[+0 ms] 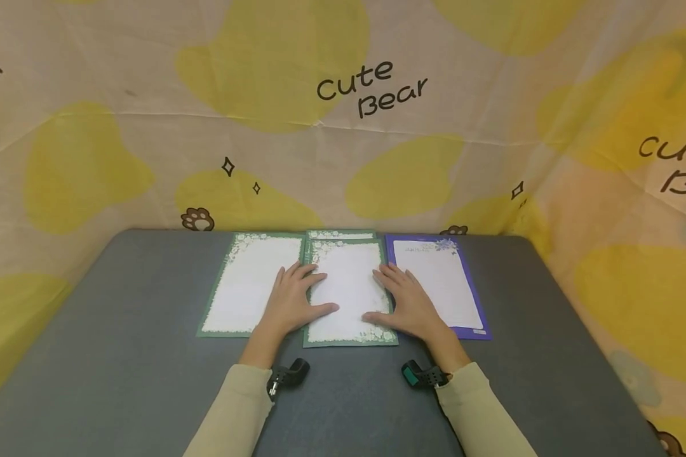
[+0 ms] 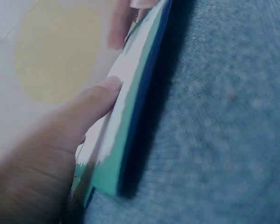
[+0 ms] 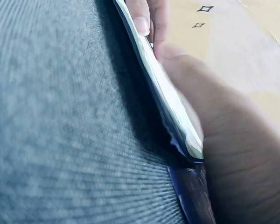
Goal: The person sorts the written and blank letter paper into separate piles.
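1. Only the head view lays out all four sheets: the central green-bordered floral sheet [image 1: 345, 279] at the middle of the frame, a second green-bordered sheet [image 1: 246, 289] to its left, a third green-bordered sheet [image 1: 343, 235] showing just above it, and a purple-bordered sheet [image 1: 437, 279] to its right.
2. The left wrist view adds a dark blue edge beneath the green border, and a shadow along the dark tabletop [image 1: 349, 406].
3. The right wrist view brings out the tabletop's fine ribbing, with a purple strip at lower right.
4. The central sheet lies between the left hand [image 1: 294, 301] and the right hand [image 1: 408, 304], one at each long edge, both thumbs reaching inward over its white face.
5. Both hands are spread wide, fingers extended, resting at the sheet's sides; whether any fingertips go under its edges, I cannot tell.
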